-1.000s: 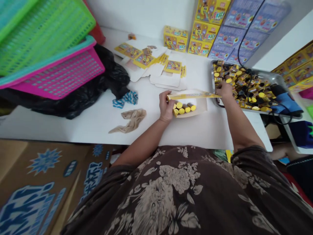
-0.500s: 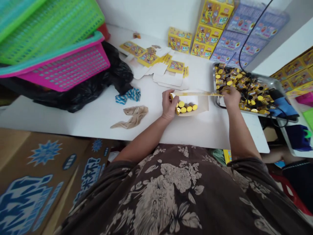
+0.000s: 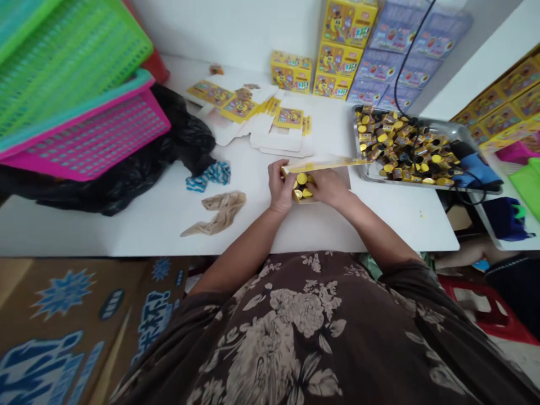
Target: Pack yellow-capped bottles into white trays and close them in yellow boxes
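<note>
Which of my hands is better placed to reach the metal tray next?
Probably your right hand: it's nearer the metal tray, while your left hand grips the open box at its left end.

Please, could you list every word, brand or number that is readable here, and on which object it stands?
"杯!": blue print on the brown cardboard box; its other characters are unclear.
Too blurred: lettering on the stacked yellow cardboard boxes and stacked purple rectangular boxes.
Too small: labels on the small yellow-capped cylinders.
</note>
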`<state>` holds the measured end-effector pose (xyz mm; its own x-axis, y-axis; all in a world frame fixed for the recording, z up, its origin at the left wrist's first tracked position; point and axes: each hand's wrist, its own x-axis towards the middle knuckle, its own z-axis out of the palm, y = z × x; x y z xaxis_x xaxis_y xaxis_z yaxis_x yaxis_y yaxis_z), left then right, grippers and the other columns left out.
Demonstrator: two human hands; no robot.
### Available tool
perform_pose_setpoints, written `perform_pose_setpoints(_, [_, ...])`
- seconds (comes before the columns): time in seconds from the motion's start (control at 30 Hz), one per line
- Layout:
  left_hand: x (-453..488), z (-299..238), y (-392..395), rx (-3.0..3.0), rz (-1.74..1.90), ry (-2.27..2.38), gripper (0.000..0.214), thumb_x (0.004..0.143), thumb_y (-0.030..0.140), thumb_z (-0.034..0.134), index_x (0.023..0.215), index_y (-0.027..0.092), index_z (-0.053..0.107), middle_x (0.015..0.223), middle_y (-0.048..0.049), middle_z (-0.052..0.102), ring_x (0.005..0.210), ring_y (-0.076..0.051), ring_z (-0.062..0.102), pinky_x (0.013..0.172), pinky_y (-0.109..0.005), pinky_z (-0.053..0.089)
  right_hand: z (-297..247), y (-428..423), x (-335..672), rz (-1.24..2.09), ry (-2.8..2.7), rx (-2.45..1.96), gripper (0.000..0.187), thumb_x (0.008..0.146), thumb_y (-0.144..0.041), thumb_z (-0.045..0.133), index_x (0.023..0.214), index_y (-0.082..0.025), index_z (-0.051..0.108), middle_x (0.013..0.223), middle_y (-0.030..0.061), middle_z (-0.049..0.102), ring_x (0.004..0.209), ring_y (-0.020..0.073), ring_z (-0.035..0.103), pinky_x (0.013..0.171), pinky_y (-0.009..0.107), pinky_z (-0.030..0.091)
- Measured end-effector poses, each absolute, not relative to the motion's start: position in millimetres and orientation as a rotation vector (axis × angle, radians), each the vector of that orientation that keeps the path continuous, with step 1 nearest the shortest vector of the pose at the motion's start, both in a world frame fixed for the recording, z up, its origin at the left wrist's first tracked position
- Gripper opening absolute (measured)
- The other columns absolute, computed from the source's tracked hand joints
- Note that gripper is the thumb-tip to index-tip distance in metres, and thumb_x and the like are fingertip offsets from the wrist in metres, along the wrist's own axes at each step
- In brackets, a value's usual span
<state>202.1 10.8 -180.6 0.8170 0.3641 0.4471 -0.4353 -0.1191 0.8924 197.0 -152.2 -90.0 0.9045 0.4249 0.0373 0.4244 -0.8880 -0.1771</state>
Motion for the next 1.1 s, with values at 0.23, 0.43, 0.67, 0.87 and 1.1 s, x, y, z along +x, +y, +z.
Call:
perform_pose_setpoints(0.23, [205.1,-186.8,11.8,1.532,0.702,-0.068,0.082,0.088,0.100,0.055,0.118,0.025,0.071,0.115,-0.0071,0.064,0.112,-0.026,0.064,0.108,-0.044,0.054,-95.8,-235.2,164.7,-0.739,-0.522,-2.674,0.030,0.109,-0.030,0.045,0.100,-0.023,0.072,0.099,0.0121,0.073,0.100,0.0286,0.070,0.095,0.044,0.057])
perform_pose_setpoints(0.43, [208.2,-189.1,10.2,1.511,0.717,-0.085,0.079,0.089,0.098,0.058,0.120,0.027,0.070,0.116,-0.0073,0.063,0.115,-0.027,0.065,0.109,-0.044,0.054,-81.6,-348.3,250.7,-0.399,0.538,-2.974,0.019,0.090,-0.030,0.073,0.104,-0.018,0.076,0.118,0.0209,0.076,0.113,0.0393,0.073,0.101,0.054,0.058])
perform_pose_setpoints(0.67, [205.2,-182.5,10.7,1.535,0.681,-0.069,0.085,0.083,0.104,0.056,0.117,0.028,0.071,0.117,-0.0082,0.067,0.112,-0.028,0.067,0.103,-0.044,0.057,-83.3,-357.7,300.1,-0.055,0.508,-2.903,0.014,0.072,-0.024,0.080,0.073,-0.027,0.067,0.096,0.0174,0.080,0.113,0.0457,0.074,0.106,0.069,0.055])
perform_pose_setpoints(0.87, [206.9,-184.5,7.7,1.568,0.713,-0.065,0.083,0.086,0.103,0.054,0.117,0.028,0.069,0.114,-0.0081,0.066,0.111,-0.027,0.067,0.101,-0.044,0.058,-84.9,-337.6,228.0,-0.445,0.251,-2.598,0.037,0.089,-0.040,0.068,0.123,-0.026,0.062,0.111,0.0150,0.079,0.101,0.0333,0.076,0.088,0.050,0.062])
perform_pose_setpoints(1.1, [204.5,-183.6,4.4,1.573,0.719,-0.057,0.080,0.087,0.101,0.057,0.119,0.028,0.068,0.117,-0.0077,0.065,0.111,-0.026,0.066,0.099,-0.043,0.058,-85.3,-256.6,153.0,-0.487,-0.831,-2.611,0.020,0.100,-0.041,0.064,0.110,-0.026,0.074,0.098,0.0104,0.076,0.093,0.0303,0.069,0.084,0.048,0.057])
